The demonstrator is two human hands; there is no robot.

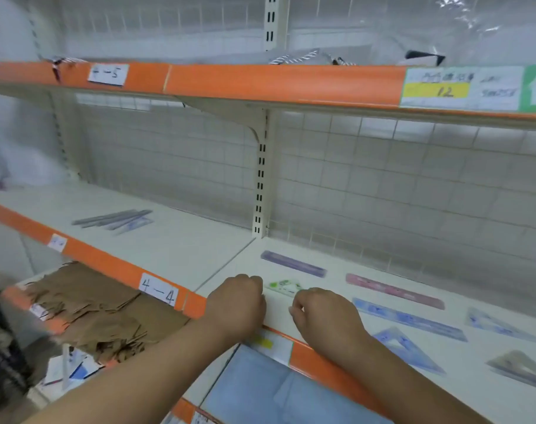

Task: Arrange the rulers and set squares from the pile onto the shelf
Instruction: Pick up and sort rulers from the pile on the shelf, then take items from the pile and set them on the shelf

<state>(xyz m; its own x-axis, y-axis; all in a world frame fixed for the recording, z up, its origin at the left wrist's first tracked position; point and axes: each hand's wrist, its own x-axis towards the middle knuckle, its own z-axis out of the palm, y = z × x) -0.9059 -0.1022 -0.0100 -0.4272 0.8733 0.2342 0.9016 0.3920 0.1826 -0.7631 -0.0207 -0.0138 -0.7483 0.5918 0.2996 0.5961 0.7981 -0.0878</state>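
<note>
Lay the green-white piece (283, 287) flat near the front of the shelf (184, 249), between left hand (236, 304) and right hand (324, 313), just in front of the purple ruler (292, 264). Cannot tell whether either hand pinches it: fingers curled on both, knuckles up, tips hidden. Seems to sit just beside the left knuckles, perhaps touching. Line its long edge up with the purple ruler, matching the slant of the pink ruler (393, 290) and blue ruler (409, 319) farther right. Leave a gap so nothing overlaps. Slide the curled fingers off sideways rather than lifting sharply, since a light plastic piece probably skids easily. Mind the orange lip (328, 362) under both wrists and avoid nudging the piece over it. Stay clear of the set squares (407, 347) lying right of the blue ruler. Turn next, most likely, to the pile (113, 220) on the left bay, well apart, with grey rulers not yet laid out.
</note>
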